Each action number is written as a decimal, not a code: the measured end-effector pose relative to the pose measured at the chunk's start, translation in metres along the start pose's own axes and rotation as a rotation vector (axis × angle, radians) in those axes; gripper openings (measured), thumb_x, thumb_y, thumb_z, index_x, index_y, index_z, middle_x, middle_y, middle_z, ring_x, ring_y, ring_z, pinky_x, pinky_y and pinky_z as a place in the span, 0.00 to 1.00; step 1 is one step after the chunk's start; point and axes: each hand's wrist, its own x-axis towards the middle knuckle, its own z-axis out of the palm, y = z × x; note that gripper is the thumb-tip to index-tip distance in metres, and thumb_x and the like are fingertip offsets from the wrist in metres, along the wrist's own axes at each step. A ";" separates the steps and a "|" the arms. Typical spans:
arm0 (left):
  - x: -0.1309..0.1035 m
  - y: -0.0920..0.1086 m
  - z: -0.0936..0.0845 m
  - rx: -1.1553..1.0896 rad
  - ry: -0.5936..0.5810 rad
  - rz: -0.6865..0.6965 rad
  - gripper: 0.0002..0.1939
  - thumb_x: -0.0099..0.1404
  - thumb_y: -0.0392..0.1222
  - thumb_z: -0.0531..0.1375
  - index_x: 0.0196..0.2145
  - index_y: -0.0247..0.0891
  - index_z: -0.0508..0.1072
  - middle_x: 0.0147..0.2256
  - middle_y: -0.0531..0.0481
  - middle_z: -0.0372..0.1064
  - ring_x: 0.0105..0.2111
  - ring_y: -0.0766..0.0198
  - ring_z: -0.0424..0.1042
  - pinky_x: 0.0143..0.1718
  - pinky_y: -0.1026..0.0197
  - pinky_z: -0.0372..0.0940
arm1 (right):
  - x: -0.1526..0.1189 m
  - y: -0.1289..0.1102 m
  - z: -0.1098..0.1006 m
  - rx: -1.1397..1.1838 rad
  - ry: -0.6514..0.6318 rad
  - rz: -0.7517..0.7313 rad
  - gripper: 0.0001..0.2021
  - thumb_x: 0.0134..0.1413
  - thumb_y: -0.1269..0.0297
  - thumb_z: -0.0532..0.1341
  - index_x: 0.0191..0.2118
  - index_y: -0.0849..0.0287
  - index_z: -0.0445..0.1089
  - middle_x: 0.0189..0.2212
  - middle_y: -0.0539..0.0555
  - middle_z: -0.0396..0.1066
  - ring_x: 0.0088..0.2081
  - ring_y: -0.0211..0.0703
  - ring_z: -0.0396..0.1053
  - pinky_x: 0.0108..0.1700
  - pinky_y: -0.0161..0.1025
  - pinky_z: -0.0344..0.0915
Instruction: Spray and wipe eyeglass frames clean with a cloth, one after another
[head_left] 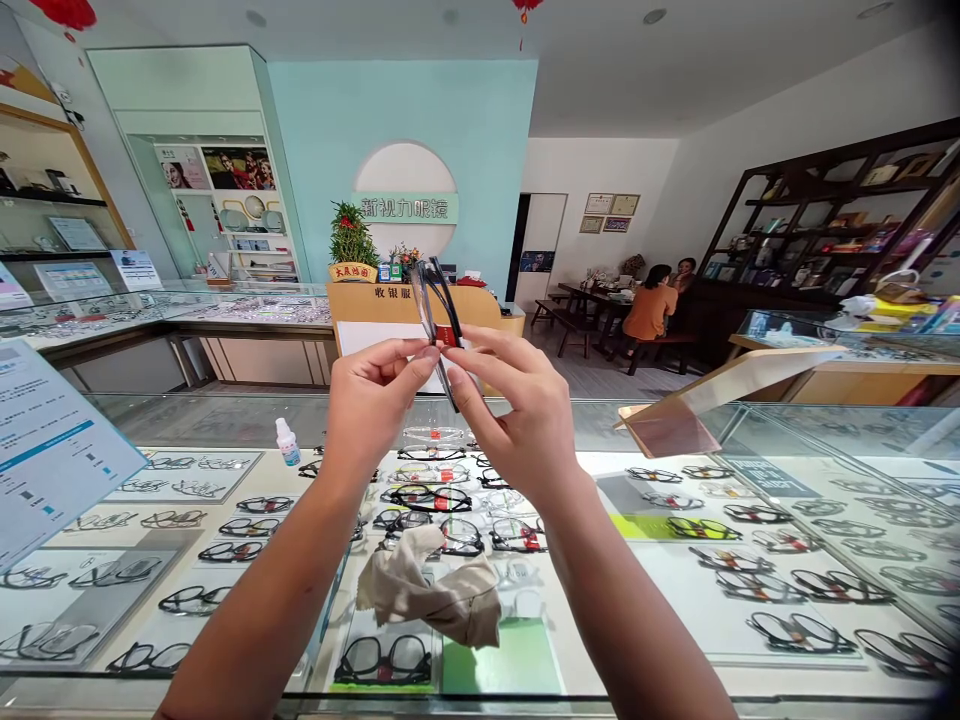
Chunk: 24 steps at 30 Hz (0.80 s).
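Note:
Both my hands hold one pair of eyeglasses [441,300] up above the display case, turned nearly edge-on with dark temples and a red tag on it. My left hand [379,395] pinches the frame from the left between thumb and fingers. From the right, my right hand [517,400] grips it, thumb below and fingers along the frame. Beneath my hands, a crumpled beige cloth [431,590] lies on the glass counter over rows of glasses. A small white spray bottle [286,443] stands upright to the left of my left forearm.
Many eyeglasses [427,497] lie in rows in the glass display case [592,690]. A printed sign [56,450] stands at the left, and a wooden-edged stand [712,395] at the right. Farther back are a cashier desk [487,310] and two seated people [651,305].

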 end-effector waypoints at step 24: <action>-0.001 -0.001 -0.004 0.178 0.045 0.183 0.11 0.64 0.50 0.73 0.36 0.40 0.89 0.20 0.57 0.57 0.23 0.68 0.52 0.27 0.61 0.52 | 0.000 0.001 0.000 0.036 -0.095 -0.012 0.13 0.75 0.67 0.61 0.56 0.52 0.82 0.57 0.59 0.84 0.57 0.55 0.81 0.57 0.53 0.77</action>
